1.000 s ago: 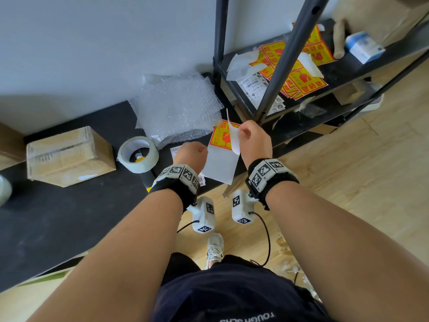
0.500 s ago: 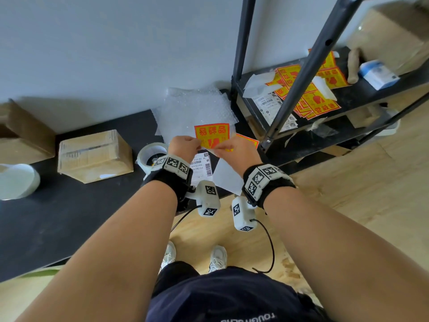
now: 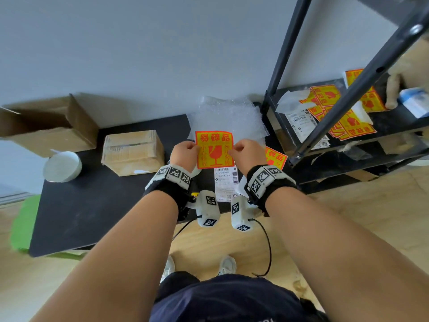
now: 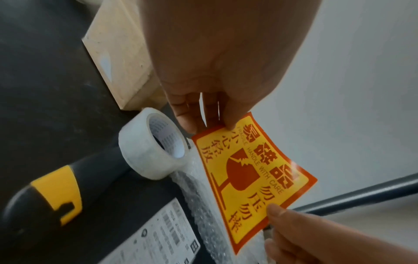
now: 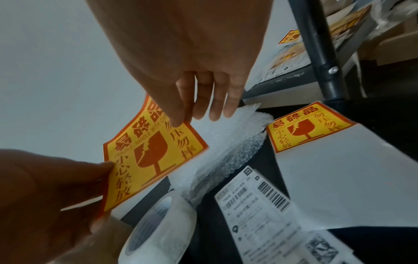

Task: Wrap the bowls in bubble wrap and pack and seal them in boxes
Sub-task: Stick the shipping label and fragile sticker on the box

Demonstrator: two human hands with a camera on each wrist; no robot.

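**Fragile-goods sticker held in both hands above the black tabletop**

Nearest the viewer, the left hand (image 3: 185, 152) and the right hand (image 3: 246, 152) each pinch one side edge of a yellow-and-red fragile sticker (image 3: 214, 148), holding it flat and clear of the surface; in the right wrist view the right thumb and forefinger pinch it while the other fingers (image 5: 218, 107) extend loosely. Below the hands, at the near edge of the tabletop (image 3: 92, 205), lies a white shipping label (image 3: 225, 182) with barcodes. Just beside it are a roll of clear tape (image 4: 151, 151) and a black-and-yellow tool (image 4: 54, 192). A second fragile sticker on a white backing sheet (image 3: 275, 158) lies at the right edge. A sealed cardboard box (image 3: 132, 151) stands mid-table left of the hands, with a white bowl (image 3: 62, 166) at the left edge. Bubble wrap (image 3: 228, 119) lies against the wall at the far edge; an open cardboard box (image 3: 46, 129) sits at the far left. A black shelf rack (image 3: 348, 126) to the right carries further stickers (image 3: 350, 124).
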